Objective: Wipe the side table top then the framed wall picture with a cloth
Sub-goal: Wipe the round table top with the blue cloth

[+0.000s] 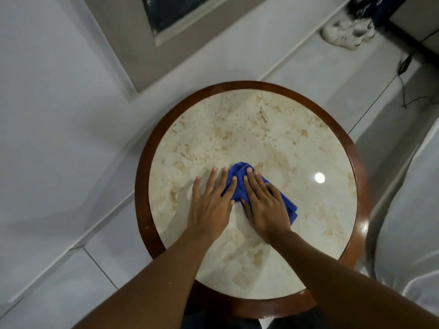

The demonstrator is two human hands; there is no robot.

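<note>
Pale tiled floor (59, 115) surrounds a round table (363, 210) with a cream marble top and a dark wooden rim. A ceiling light reflects as a bright spot on the marble, right of centre.

Cloth: blue cloth (237, 176), bunched, lies on the marble slightly toward the near side of centre.
Right hand (266, 205): palm flat on the cloth, fingers extended, pressing it down; grip not clenched, not pinching the fabric.
Left hand (211, 205): flat and released, spread mostly on bare marble just beside the cloth, with the inner fingers overlapping its left edge.

Progress (judgement): table wipe is under way, not finished. No clear wet streaks or dust lines show, so I cannot tell which parts of the top have been covered. The far half and the wooden rim appear to remain. The picture step has not begun.

Framed wall picture (171, 17): only its lower corner shows at top of view, dark panel in a pale frame, well apart from both hands.

Containers: none in view; no bucket, spray bottle or tray on the table.

Other: white shoes (344, 34) on the floor at upper right, a dark cable (403, 74) near them, white fabric (408, 210) at the right edge.
</note>
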